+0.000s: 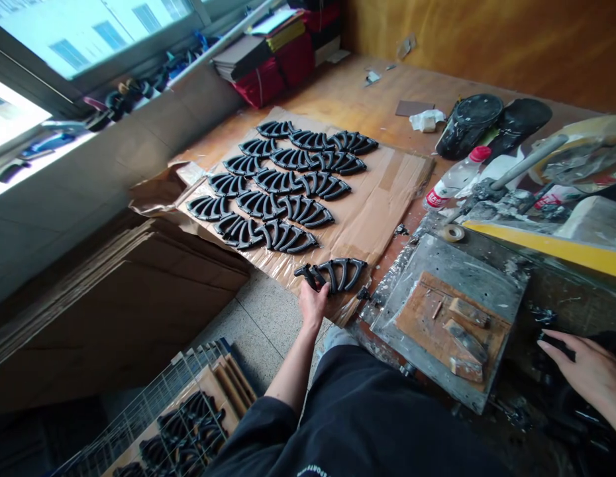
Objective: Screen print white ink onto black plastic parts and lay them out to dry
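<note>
My left hand (pixel 314 302) is closed around one end of a black, curved, ribbed part (pixel 342 273), shaped like a fan with open slots. That part is at the near edge of a cardboard sheet (pixel 387 199). Farther back on the sheet lie rows of similar black ribbed parts (pixel 293 202). My right hand (pixel 589 374) is at the far right, thumb and forefinger tips close together over dark pieces on the bench. What sits between those fingertips is too dark to make out.
A stained metal plate (pixel 452 258) holding wooden blocks (pixel 464 341) lies between my hands. Beyond it are a red-capped bottle (pixel 454 177), a tape roll (pixel 453 232) and a metal rod (pixel 529 162). Below left, a wire basket (pixel 154 404) contains more black parts, beside stacked cardboard (pixel 114 298).
</note>
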{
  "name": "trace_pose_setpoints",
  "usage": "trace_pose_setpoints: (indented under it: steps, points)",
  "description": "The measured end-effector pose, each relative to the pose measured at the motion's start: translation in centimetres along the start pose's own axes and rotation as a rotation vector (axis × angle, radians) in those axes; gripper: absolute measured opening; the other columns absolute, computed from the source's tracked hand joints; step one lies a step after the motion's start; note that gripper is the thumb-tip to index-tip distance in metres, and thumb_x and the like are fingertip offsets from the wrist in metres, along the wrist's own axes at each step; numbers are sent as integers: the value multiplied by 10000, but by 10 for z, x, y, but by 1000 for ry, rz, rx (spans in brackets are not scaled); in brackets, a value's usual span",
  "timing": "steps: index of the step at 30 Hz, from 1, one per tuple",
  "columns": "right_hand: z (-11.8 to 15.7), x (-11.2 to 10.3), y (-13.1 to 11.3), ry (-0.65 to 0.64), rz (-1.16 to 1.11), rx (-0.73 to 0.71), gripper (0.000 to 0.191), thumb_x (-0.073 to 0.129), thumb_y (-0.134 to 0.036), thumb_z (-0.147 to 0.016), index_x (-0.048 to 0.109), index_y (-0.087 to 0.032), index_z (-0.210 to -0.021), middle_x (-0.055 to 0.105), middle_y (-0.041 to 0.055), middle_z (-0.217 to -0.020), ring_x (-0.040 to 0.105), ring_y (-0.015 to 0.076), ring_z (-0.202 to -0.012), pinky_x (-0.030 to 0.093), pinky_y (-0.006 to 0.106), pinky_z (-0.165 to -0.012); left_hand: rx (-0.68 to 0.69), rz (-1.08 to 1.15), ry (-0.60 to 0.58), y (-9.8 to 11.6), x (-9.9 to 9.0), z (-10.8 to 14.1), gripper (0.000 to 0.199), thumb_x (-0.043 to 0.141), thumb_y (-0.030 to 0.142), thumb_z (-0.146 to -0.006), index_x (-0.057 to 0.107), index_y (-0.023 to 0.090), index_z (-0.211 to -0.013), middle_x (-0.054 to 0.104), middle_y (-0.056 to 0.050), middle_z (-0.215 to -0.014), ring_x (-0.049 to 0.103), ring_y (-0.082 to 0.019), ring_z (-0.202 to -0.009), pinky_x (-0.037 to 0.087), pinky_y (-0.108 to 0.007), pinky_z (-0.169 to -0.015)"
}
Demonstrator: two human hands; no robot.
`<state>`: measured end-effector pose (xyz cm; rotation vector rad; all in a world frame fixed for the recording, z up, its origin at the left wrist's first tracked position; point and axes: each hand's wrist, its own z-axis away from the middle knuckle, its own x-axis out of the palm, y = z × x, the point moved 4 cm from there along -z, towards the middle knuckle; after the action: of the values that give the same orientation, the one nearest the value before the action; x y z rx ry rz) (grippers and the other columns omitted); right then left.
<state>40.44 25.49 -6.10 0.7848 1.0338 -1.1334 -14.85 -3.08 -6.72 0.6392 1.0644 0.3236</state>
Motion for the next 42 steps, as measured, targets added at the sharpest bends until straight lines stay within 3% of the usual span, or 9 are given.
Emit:
trace_pose_setpoints:
  steps: [9, 20, 25, 28, 34, 38, 42]
  points:
    - [10, 12, 2, -34, -27, 11, 577, 381, -659, -782, 645, -265, -1111, 624, 153, -1212, 612, 338, -1045, 480, 452, -912, 14, 63, 7, 6, -1, 2, 260, 668, 362, -756, 514, 208, -898, 679, -22, -884, 653, -204, -843, 453, -305, -726]
    - [24, -5, -30, -22, -31, -15, 546, 388, -601, -782, 661, -240, -1087, 637, 126, -1204, 605, 329, -1084, 476, 431, -943, 106, -62, -34, 18, 3, -6, 218, 640, 343, -783, 497, 203, -870, 649, -26, -833, 643, -212, -836, 456, -306, -732]
    - [33, -7, -33, -6, -57, -17, 505, 397, -606, -785, 667, -267, -1044, 655, 115, -1174, 618, 336, -1064, 499, 451, -901, 169, -134, -26, 15, 3, -5, 238, 518, 417, -873, 519, 190, -946, 663, -91, -966, 641, -242, -937, 470, -327, -784]
    - [39, -7, -31, 8, -79, -8, 468, 422, -600, -774, 673, -282, -1009, 674, 110, -1126, 624, 349, -1044, 508, 473, -882, 146, -164, -19, 7, -1, -4, 279, 397, 421, -932, 533, 183, -991, 672, -123, -1008, 648, -252, -978, 473, -334, -810]
    - [45, -5, -33, 0, -70, -4, 475, 422, -607, -785, 674, -280, -1019, 667, 97, -1146, 621, 336, -1051, 508, 451, -892, -24, -312, -82, -17, -20, -10, 466, 275, 530, -945, 535, 170, -1088, 705, -176, -998, 679, -309, -937, 484, -370, -746]
    - [43, -9, -51, -4, -46, -27, 528, 374, -628, -799, 665, -261, -1042, 655, 100, -1169, 611, 318, -1074, 496, 429, -921, -21, -455, -161, -18, -30, -22, 560, 203, 534, -950, 560, 135, -1116, 711, -217, -980, 689, -327, -916, 484, -415, -781]
    - [38, -13, -71, -2, -26, -30, 542, 362, -641, -798, 656, -252, -1035, 642, 107, -1191, 617, 318, -1058, 492, 420, -937, -17, -580, -252, -12, -33, -32, 606, 196, 556, -940, 624, 137, -1025, 709, -225, -1000, 677, -340, -967, 482, -447, -826]
